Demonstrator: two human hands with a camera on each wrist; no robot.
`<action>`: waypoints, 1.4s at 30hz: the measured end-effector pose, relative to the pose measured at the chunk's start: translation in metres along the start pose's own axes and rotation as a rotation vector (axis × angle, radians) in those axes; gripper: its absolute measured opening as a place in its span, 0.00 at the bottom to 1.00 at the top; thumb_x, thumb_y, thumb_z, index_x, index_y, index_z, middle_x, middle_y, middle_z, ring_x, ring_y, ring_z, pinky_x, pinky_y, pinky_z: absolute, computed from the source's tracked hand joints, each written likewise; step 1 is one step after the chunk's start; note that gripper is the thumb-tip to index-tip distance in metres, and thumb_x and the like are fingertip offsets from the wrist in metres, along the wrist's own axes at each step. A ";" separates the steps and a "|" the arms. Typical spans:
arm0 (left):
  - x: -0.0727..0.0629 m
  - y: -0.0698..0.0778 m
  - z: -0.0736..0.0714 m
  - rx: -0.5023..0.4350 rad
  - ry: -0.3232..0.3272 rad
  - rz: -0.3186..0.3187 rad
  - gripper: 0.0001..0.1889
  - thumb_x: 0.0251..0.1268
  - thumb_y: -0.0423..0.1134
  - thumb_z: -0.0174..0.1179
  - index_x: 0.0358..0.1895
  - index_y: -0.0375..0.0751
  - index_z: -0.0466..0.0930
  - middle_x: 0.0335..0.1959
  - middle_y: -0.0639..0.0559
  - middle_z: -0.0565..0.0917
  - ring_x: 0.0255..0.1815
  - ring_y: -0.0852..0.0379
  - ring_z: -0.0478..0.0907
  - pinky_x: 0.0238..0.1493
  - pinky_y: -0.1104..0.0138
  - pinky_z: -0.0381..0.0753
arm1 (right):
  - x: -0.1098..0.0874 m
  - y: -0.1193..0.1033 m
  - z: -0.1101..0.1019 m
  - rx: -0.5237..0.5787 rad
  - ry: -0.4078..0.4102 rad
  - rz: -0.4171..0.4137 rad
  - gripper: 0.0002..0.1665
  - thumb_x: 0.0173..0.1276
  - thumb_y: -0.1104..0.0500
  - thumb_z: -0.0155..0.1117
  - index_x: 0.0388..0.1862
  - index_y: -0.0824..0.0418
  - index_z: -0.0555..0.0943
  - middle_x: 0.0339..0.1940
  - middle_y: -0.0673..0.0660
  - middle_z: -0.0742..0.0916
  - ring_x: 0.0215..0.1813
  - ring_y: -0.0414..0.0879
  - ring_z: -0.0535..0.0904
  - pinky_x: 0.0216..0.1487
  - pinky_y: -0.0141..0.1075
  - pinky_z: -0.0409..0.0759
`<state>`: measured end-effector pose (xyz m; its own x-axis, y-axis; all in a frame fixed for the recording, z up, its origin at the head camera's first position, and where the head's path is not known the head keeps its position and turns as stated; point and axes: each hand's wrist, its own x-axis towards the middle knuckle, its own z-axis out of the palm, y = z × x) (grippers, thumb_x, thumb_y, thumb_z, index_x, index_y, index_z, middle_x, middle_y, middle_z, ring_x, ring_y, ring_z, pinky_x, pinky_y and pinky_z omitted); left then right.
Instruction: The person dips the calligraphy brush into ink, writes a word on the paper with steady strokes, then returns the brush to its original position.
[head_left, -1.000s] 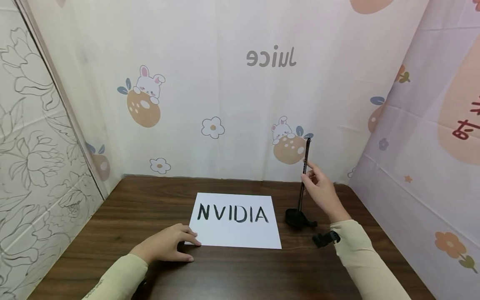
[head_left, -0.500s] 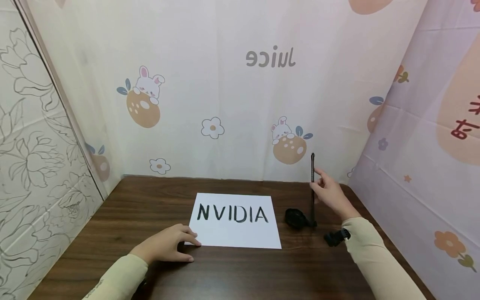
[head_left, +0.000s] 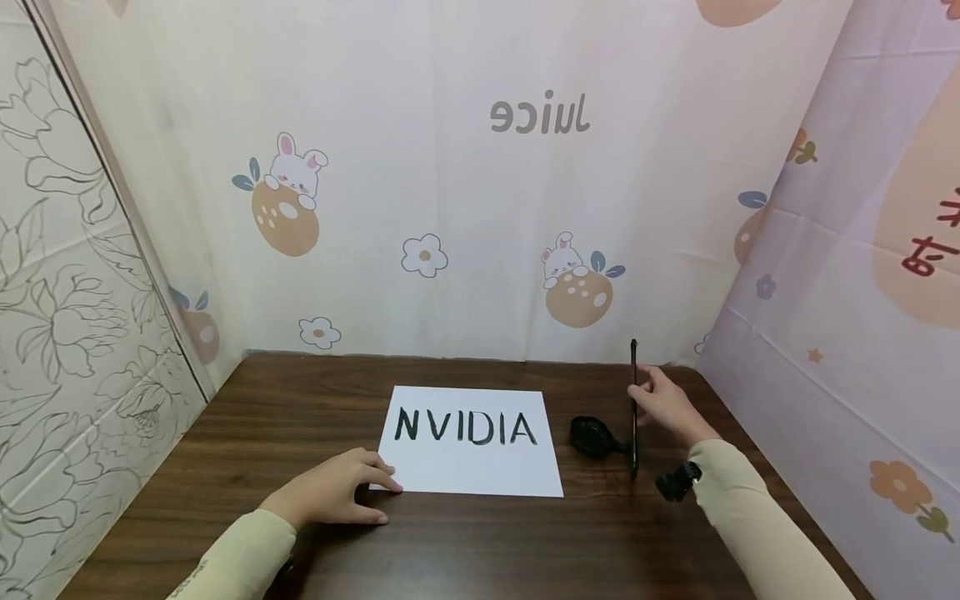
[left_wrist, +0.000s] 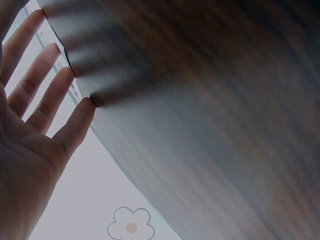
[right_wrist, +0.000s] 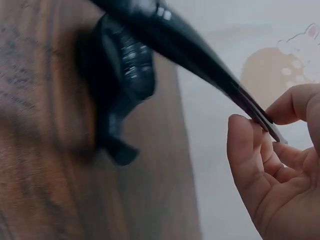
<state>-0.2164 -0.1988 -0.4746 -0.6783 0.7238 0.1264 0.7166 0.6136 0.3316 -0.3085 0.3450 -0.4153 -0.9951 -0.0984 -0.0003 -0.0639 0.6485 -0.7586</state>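
My right hand [head_left: 667, 410] pinches a slim dark writing brush [head_left: 633, 446] between thumb and fingertips. The brush stands nearly upright, its lower end beside the stubby handle of a small black ink dish [head_left: 591, 437]. In the right wrist view the brush [right_wrist: 195, 56] slants across in front of the dish [right_wrist: 136, 75]; whether they touch, I cannot tell. White paper [head_left: 472, 475] lies left of the dish, with black letters reading NVIDIA. My left hand [head_left: 333, 487] rests at the paper's lower left corner, its fingers [left_wrist: 47, 102] spread and fairly straight.
Everything lies on a dark wood-grain table [head_left: 480, 550]. Behind it hangs a pale printed curtain [head_left: 480, 200], with more patterned cloth at the left [head_left: 67, 275] and right [head_left: 847, 358]. A black strap device [head_left: 678, 481] is on the right wrist.
Over the ink dish at first, the brush has moved right and down past the dish's handle, carried by the right hand. The left hand and paper stay put.
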 end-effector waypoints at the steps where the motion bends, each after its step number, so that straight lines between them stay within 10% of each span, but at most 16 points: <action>1: 0.000 0.000 0.000 0.000 0.000 0.000 0.17 0.61 0.55 0.70 0.52 0.60 0.87 0.55 0.55 0.81 0.58 0.53 0.76 0.59 0.53 0.77 | 0.000 0.004 0.002 0.000 -0.007 0.008 0.41 0.78 0.53 0.50 0.80 0.71 0.47 0.46 0.67 0.78 0.32 0.54 0.84 0.43 0.52 0.84; 42: 0.000 -0.003 0.002 0.001 0.020 0.020 0.16 0.62 0.57 0.69 0.51 0.61 0.87 0.55 0.56 0.80 0.57 0.53 0.76 0.57 0.55 0.78 | 0.016 0.036 0.032 -0.113 -0.094 0.062 0.37 0.73 0.56 0.55 0.72 0.78 0.60 0.37 0.63 0.83 0.34 0.49 0.79 0.34 0.41 0.81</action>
<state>-0.2186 -0.2000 -0.4778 -0.6672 0.7292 0.1516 0.7300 0.5999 0.3275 -0.3245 0.3427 -0.4631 -0.9863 -0.1227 -0.1099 -0.0161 0.7357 -0.6771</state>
